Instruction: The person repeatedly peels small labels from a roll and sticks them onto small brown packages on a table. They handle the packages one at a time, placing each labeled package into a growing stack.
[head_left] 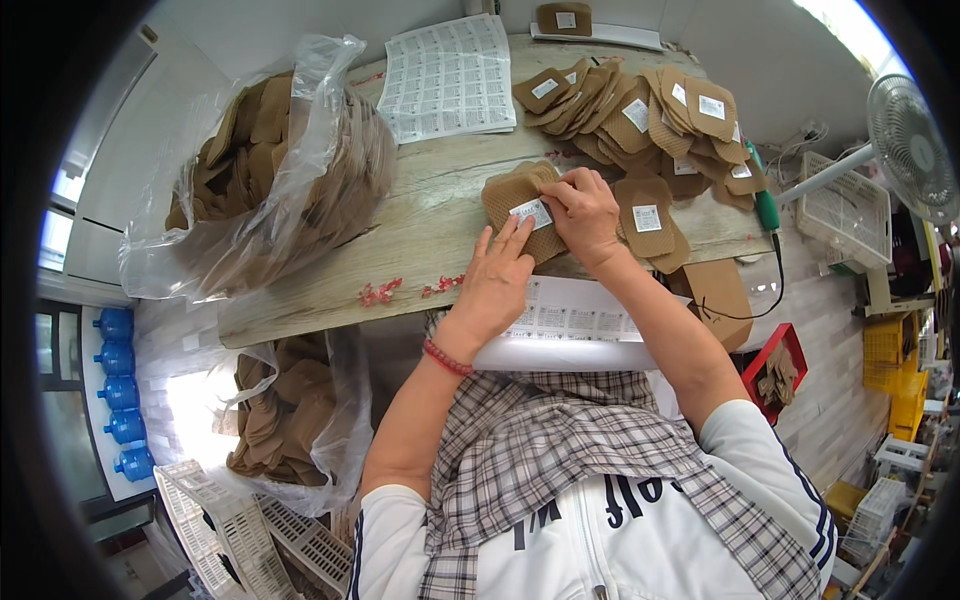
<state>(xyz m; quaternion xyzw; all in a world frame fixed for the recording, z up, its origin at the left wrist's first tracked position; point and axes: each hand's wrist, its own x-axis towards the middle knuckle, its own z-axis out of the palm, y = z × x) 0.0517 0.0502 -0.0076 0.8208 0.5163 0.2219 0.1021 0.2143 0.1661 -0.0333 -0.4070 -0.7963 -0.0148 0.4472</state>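
A small stack of brown, rounded, textured pads (503, 190) lies on the table in front of me. The top one bears a white printed label (528, 213). My left hand (490, 285) rests with its fingers stretched out, their tips on the label's lower edge. Closed in a pinch, my right hand (588, 215) meets the pad at the label's right side; whatever is between its fingertips is hidden. Just right of it lie labelled pads (648, 215). A sheet of labels (575, 308) sits at the table's near edge, below my hands.
A heap of labelled pads (630, 120) covers the back right. Printed sheets (447, 75) lie behind. A clear bag of brown pads (270, 180) stands at left, another bag (290, 410) below. A green-handled tool (766, 210) with a cord and a fan (910, 145) are at right.
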